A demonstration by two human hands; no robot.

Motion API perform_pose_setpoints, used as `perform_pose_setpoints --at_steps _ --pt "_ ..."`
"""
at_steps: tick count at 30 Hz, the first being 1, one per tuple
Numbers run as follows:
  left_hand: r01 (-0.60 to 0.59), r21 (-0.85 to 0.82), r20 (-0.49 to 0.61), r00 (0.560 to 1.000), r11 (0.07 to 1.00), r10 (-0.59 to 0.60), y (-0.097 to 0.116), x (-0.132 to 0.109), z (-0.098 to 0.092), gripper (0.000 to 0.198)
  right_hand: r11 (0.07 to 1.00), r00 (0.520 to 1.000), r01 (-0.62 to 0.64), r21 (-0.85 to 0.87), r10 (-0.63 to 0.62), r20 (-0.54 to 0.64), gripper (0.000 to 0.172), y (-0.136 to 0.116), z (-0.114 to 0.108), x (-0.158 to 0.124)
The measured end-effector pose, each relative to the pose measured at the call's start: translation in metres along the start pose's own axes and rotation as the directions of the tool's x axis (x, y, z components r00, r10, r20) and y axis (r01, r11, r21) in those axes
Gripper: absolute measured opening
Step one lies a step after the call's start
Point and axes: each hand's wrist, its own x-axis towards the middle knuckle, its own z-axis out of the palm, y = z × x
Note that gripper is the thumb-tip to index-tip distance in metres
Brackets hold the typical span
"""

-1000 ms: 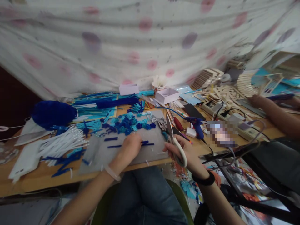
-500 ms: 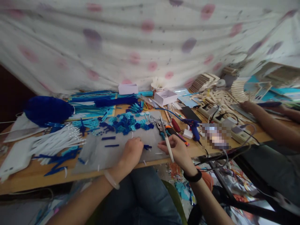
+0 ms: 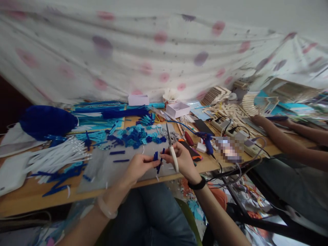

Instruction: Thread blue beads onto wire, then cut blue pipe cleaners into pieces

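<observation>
Between thumb and fingers, my left hand [image 3: 139,166] pinches a few short dark blue pipe cleaner pieces [image 3: 155,156] upright above the mat. Close beside it, my right hand [image 3: 179,159] pinches another dark blue pipe cleaner piece [image 3: 160,161] at the fingertips. White-handled scissors [image 3: 173,158] are also held in my right hand, blades pointing up and away. Below lies a translucent grey mat [image 3: 102,174]. Two short dark blue pipe cleaner lengths [image 3: 121,160] rest on it, left of my hands. Blue and turquoise flower shapes [image 3: 138,135] are heaped at the mat's far side.
White stems [image 3: 56,155] and a dark blue fluffy bundle [image 3: 48,122] lie left. A blue glue gun [image 3: 207,141], a power strip [image 3: 247,140] and cables are at right. White boxes [image 3: 178,110] stand behind. Another person's arms [image 3: 279,135] reach over the table at far right.
My left hand has lifted off the mat with the dark blue pieces. My right hand has moved left beside it and now pinches a piece, scissors still held. The view has shifted slightly.
</observation>
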Motion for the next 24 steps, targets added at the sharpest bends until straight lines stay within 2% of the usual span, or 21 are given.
perform_pose_setpoints --at_steps 4,9,12,18,24 --pt "0.092 -0.210 0.089 0.993 0.973 -0.074 0.002 -0.013 -0.002 0.028 0.999 0.997 0.024 0.025 -0.026 0.075 0.053 -0.010 0.008 -0.001" --pt "0.207 -0.357 0.197 0.970 0.911 -0.143 0.008 -0.020 -0.008 0.031 0.998 0.991 0.055 -0.025 -0.051 0.123 0.055 -0.016 0.011 -0.001" --pt "0.244 -0.428 0.217 0.962 0.870 -0.163 0.012 -0.021 -0.008 0.031 0.996 0.991 0.082 -0.018 -0.079 0.105 0.054 -0.016 0.013 -0.001" --pt "0.281 -0.455 0.243 0.952 0.845 -0.186 0.013 -0.020 -0.005 0.033 0.989 0.991 0.127 0.069 -0.129 0.023 0.054 -0.015 0.015 0.000" --pt "0.285 -0.545 0.244 0.954 0.789 -0.175 0.012 -0.016 -0.003 0.028 0.993 0.993 0.115 0.012 -0.115 0.027 0.057 -0.018 0.012 -0.001"
